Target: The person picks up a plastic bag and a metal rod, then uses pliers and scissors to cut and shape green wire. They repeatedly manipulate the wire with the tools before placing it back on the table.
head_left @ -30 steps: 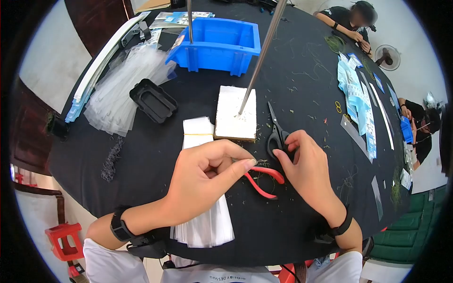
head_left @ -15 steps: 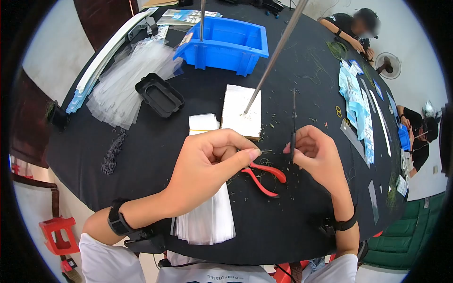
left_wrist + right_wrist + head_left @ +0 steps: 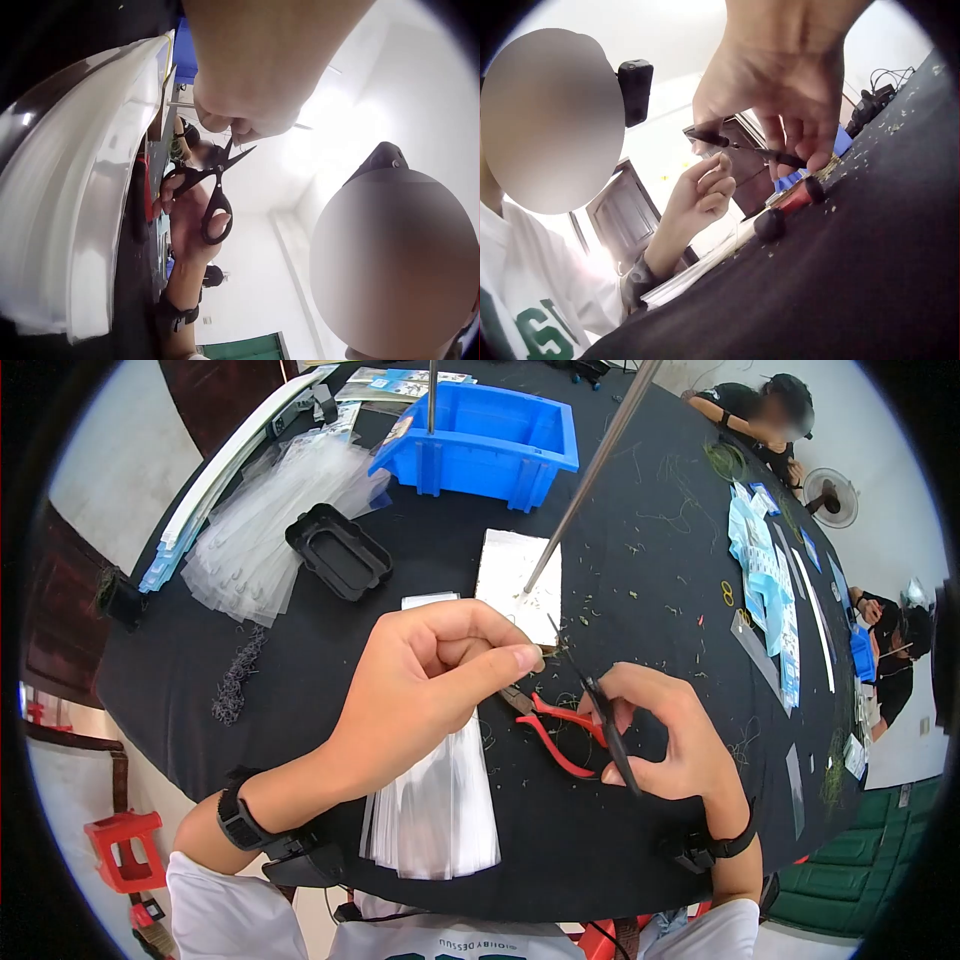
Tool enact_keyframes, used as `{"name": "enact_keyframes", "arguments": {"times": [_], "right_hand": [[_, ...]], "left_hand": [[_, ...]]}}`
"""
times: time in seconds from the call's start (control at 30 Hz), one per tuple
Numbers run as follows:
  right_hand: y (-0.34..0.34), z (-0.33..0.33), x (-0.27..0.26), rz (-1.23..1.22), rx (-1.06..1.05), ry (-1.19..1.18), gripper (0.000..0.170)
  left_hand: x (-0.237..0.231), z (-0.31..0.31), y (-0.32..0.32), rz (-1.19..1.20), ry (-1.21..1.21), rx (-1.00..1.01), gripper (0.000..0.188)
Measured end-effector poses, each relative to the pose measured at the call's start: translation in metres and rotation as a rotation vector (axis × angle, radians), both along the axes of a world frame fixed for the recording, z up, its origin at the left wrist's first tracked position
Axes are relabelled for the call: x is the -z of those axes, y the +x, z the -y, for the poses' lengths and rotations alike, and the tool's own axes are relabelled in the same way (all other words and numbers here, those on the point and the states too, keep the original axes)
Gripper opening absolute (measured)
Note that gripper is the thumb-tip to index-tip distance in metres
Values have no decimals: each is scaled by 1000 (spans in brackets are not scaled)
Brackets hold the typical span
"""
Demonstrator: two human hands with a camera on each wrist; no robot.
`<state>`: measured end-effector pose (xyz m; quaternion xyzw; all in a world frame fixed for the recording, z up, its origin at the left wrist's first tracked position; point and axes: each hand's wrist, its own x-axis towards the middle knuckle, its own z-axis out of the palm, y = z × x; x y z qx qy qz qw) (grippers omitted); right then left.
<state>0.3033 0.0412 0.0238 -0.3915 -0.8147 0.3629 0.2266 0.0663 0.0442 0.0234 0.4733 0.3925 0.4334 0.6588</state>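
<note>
Between thumb and forefinger my left hand [image 3: 430, 670] pinches a small thin strand; its short end shows at the fingertips, too small to tell its kind. My right hand [image 3: 675, 735] holds black scissors [image 3: 606, 718] with fingers and thumb in the loops. In the left wrist view the scissors [image 3: 219, 169] have their blades spread, tips close to the left fingertips. Red-handled pliers [image 3: 555, 745] lie on the table below the hands, partly behind the scissors. Behind the left hand is a white-topped block [image 3: 505, 565] with a metal rod [image 3: 590, 470] standing in it.
Beneath the left forearm lies a banded stack of clear plastic sleeves [image 3: 435, 825]. Farther off are a blue bin [image 3: 480, 460], a black tray [image 3: 335, 550] and more clear sleeves [image 3: 260, 540]. Green clippings [image 3: 675, 595] are scattered rightward. Two people sit across the table.
The right hand has picked up the scissors from the table, raised them, then turned them toward the left fingertips with the blades spread. The left hand has risen slightly, still pinching.
</note>
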Motion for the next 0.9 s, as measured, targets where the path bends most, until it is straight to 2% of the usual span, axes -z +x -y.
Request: {"name": "enact_keyframes", "arguments": {"times": [0.13,0.37,0.73,0.9], "right_hand": [[2,0,0,56,-52,-53,40],[3,2,1,4,-75,-73,35],[-1,4,4,-68,-94,-107,27],[-6,8,0,4,-28,-131,19]], "left_hand": [[-2,0,0,-39,32,43,10],[1,-1,-1,-68,109,67,12],[-2,0,-2,-39,52,58,18],[0,0,-2,-60,65,24,16]]}}
